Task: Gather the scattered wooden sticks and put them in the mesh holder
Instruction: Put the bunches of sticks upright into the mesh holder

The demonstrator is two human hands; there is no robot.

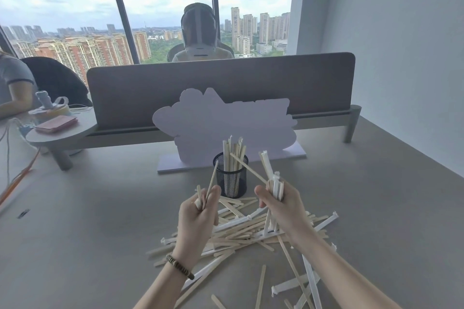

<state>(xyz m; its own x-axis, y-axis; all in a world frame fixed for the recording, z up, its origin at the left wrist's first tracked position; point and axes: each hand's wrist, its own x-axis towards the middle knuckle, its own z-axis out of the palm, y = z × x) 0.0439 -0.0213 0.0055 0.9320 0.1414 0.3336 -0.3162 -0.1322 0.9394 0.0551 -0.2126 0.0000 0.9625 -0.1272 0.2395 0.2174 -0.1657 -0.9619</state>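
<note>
From the head view, the left hand (199,213) is seen raised above the grey surface (100,221), its fingers (213,194) clenched around a couple of wooden sticks (211,179) that point up toward the mesh holder (231,178). The right hand (280,204) is held just beside it, its fingers grasping a bundle of sticks (273,185), some apparently in white paper sleeves, though the blur makes that hard to confirm; one bare stick (248,167) slants from this bundle to the holder's rim. The black mesh holder stands upright on the surface just beyond both hands, with several sticks standing in it. A scattered pile of sticks (241,231) is spread on the surface beneath and behind the hands, reaching toward the lower right. A beaded bracelet (179,266) is worn on the left wrist. A white cut-out sign (221,123) stands behind the holder, in front of a grey divider (221,83).
</note>
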